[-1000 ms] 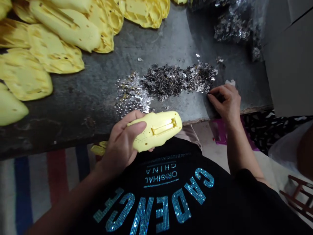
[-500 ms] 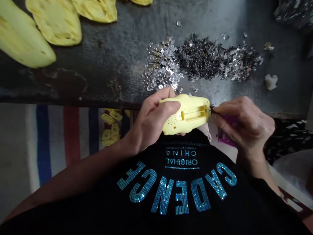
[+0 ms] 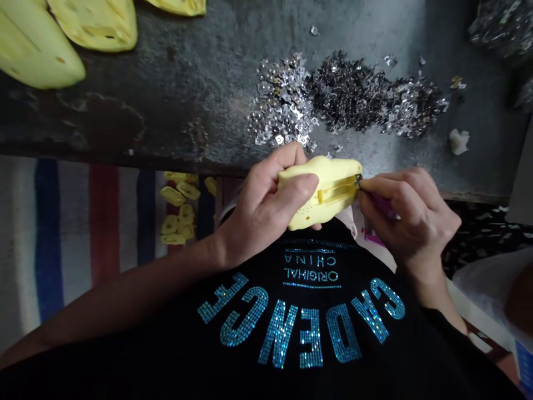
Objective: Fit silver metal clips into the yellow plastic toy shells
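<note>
Left hand (image 3: pixel 266 208) around yellow casing (image 3: pixel 333 176), right hand (image 3: pixel 410 214) tight on metal clip (image 3: pixel 358 180), heaped metal pieces (image 3: pixel 352 91) beyond

On my feed I count one left hand (image 3: pixel 268 203) near centre and one right hand (image 3: pixel 412 219) toward three o'clock. I see one yellow shell (image 3: pixel 327 171) and one metal clip (image 3: pixel 358 180) in them, at least three table shells (image 3: pixel 97 21) around ten, one white lump (image 3: pixel 458 142) between two and three, and uncountable piled metal pieces (image 3: pixel 352 91) between one and two.
</note>
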Available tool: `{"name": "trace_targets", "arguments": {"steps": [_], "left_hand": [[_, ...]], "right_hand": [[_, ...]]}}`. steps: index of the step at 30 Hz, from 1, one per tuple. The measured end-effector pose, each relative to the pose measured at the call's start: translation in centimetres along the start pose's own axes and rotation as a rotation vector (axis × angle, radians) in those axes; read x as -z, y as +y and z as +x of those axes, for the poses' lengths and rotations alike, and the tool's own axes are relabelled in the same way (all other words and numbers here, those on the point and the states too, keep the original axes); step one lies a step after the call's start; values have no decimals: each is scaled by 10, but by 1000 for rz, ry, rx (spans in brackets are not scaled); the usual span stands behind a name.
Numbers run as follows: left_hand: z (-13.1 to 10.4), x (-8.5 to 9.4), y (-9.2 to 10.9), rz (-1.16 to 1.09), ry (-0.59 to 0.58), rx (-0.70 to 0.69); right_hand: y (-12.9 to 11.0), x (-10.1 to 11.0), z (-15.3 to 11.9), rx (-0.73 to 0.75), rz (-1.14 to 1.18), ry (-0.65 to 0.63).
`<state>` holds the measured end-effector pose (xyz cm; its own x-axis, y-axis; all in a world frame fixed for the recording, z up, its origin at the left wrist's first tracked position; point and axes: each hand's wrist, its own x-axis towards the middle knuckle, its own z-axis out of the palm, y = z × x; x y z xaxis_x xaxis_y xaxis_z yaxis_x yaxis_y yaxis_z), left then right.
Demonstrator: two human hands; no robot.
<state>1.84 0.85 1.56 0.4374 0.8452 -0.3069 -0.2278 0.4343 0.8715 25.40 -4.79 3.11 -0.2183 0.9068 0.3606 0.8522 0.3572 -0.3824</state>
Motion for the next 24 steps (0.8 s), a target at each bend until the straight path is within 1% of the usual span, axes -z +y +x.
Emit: {"name": "trace_targets", "arguments": {"steps": [5, 10, 13, 16, 19, 23, 24], "left_hand": [[-2, 1, 0, 5, -9, -25], [-1, 1, 0, -58, 9, 17], [-1, -1, 1, -77, 38, 47], [-2, -3, 2, -65, 60, 46], [-3, -4, 2, -62, 56, 33], [-4, -4, 3, -31, 56, 14], [-4, -3, 3, -21, 54, 8]], "right_hand": [[-4, -1, -1, 1, 56, 11], [-4, -1, -7, -61, 88, 64], [-3, -2, -10, -58, 57, 98], [-2, -5, -12, -29, 27, 97], [-3, -6, -13, 2, 7, 85], [-6, -4, -13, -10, 15, 69], [-6, -3, -12, -17, 33, 83]]}}
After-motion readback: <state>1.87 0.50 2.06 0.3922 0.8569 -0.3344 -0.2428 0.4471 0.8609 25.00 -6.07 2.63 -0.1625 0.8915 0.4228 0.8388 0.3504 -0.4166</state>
